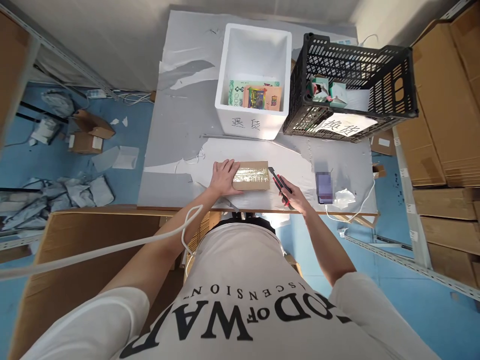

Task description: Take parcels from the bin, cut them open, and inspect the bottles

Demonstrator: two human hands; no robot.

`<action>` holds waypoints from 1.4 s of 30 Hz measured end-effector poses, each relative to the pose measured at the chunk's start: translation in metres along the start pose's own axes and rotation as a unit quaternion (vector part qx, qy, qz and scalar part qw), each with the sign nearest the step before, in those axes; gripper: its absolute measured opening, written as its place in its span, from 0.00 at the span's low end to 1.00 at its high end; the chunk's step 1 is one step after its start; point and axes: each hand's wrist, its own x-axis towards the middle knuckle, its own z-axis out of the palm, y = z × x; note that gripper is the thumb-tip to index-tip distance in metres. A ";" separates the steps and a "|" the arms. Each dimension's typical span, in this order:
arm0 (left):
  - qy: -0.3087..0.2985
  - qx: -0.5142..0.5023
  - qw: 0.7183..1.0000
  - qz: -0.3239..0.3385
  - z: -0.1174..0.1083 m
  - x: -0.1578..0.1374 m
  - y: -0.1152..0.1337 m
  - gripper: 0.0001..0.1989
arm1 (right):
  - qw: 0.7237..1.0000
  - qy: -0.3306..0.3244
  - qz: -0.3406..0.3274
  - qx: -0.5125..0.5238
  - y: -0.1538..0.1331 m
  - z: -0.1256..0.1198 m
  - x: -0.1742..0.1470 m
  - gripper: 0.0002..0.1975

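A small cardboard box (252, 176) with shiny clear tape along its top lies near the front edge of the table (176, 145). My left hand (224, 178) grips the box's left end, thumb at the near side and fingers over the far side. In my right hand (295, 196) is a red and black utility knife (282, 186), held in closed fingers. The knife's tip is close to the box's right end; whether it touches I cannot tell.
Behind the box stand a white foam box (249, 122) with colourful packets inside and a black plastic crate (352, 107) holding small boxes. A phone (324, 188) with a white cable and a crumpled white paper (344, 198) lie at the right.
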 end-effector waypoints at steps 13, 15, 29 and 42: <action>-0.002 -0.009 1.000 0.017 0.004 -0.003 -0.001 0.58 | 0.986 -0.132 0.030 -0.097 -0.010 -0.039 -0.013 0.36; -0.007 -0.003 1.000 0.015 0.003 -0.003 -0.001 0.58 | 0.986 -0.133 0.029 -0.095 -0.008 -0.039 -0.020 0.37; -0.017 0.009 0.999 0.029 0.005 -0.004 -0.005 0.60 | 0.989 -0.108 0.051 -0.083 0.016 -0.035 -0.057 0.36; 0.027 -0.034 0.993 0.108 0.026 -0.054 0.020 0.26 | 0.919 -0.019 -0.141 -0.367 -0.021 -0.017 -0.029 0.34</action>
